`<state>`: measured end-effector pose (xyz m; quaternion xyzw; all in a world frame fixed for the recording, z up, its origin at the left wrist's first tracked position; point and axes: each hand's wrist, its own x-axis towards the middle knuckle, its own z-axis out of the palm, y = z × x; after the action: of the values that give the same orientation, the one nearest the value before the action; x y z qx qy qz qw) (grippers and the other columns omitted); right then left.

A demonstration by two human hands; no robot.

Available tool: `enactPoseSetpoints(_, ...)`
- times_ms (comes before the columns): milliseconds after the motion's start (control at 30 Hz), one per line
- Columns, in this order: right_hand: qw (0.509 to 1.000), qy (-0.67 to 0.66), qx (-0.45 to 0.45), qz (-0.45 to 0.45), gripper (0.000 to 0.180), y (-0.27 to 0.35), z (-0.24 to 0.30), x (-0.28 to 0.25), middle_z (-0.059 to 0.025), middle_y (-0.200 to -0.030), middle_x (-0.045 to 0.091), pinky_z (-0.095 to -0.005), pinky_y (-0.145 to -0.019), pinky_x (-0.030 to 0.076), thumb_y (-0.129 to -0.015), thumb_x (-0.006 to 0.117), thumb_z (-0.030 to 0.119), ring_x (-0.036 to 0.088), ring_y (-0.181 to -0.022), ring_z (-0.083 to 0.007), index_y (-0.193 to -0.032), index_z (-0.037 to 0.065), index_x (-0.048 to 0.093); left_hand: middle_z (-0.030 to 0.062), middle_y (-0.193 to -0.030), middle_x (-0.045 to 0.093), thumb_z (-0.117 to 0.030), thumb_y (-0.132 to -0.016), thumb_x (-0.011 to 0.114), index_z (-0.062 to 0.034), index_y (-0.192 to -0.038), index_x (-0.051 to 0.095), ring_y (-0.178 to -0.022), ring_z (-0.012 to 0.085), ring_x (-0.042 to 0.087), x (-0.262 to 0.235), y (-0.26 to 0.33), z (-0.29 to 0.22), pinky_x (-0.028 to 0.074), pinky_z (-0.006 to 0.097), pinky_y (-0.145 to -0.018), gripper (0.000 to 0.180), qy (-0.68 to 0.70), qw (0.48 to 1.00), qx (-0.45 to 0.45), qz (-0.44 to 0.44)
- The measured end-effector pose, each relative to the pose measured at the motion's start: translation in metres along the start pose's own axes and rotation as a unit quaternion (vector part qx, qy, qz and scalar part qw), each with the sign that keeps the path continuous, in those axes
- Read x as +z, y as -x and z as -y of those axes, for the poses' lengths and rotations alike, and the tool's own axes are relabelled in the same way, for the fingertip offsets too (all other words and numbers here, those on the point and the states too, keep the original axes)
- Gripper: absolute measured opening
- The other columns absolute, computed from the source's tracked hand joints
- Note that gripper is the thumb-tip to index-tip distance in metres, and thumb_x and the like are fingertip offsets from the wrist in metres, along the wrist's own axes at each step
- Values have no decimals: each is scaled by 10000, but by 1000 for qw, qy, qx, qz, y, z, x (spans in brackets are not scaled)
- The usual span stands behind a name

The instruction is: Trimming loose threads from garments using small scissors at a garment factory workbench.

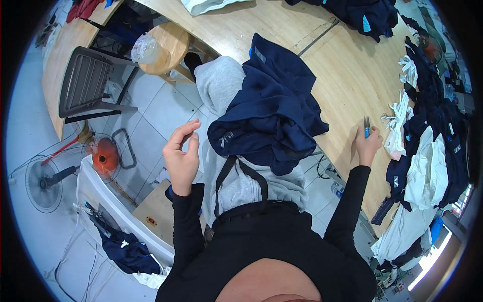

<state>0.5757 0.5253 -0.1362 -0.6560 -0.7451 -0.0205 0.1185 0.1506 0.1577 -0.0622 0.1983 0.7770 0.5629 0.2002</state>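
A dark navy garment [271,108] lies bunched across my lap and over the edge of the wooden table [347,75]. My left hand [182,153] is raised in the air left of the garment, fingers curled, thumb near the fingertips, and whether it pinches anything cannot be seen. My right hand [368,143] rests on the table at the right and is closed around small blue-handled snips [367,127], whose tips point away from me. Grey trousers [221,85] show under the garment.
Piles of navy and white garments [427,156] line the table's right edge, with more navy cloth [370,15] at the far end. A grey plastic chair [85,85], a wooden stool [168,45], two floor fans [103,156] and a white bin [115,211] stand at my left.
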Motion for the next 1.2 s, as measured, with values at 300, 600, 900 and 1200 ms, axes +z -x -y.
enactPoseSetpoints(300,766,-502,-88,391,158,58,196,-82,-29,-935,702,-274,-729,547,-1073,711,160,654,-810,-87,-1101,5,728,139,-1072,751,-109,-1005,755,62,-1241,672,-1008,183,688,54,-14,7,537,328,-936,303,3,987,-23,162)
enactPoseSetpoints(600,622,-589,-172,487,316,78,194,-82,65,-974,614,-232,-779,470,-943,893,159,531,-894,-19,-1095,66,632,-8,-1038,548,-212,-1025,697,-90,-1076,560,-976,105,527,22,15,11,428,293,-844,190,456,782,-267,332)
enactPoseSetpoints(900,927,-282,-241,-52,273,-35,170,-130,-151,-766,682,-460,-620,514,-696,667,0,661,-677,-360,-947,98,711,192,-883,572,133,-744,622,2,-1165,702,-763,323,590,86,-98,-74,496,434,-704,448,-169,898,401,61)
enactPoseSetpoints(1200,783,-314,-261,-468,465,-28,175,-255,-127,-1073,646,-323,-700,537,-724,819,-64,654,-802,-266,-1168,46,738,157,-1309,664,118,-892,684,-26,-1381,697,-1093,236,694,40,-86,-187,564,296,-797,510,-105,807,512,-274)
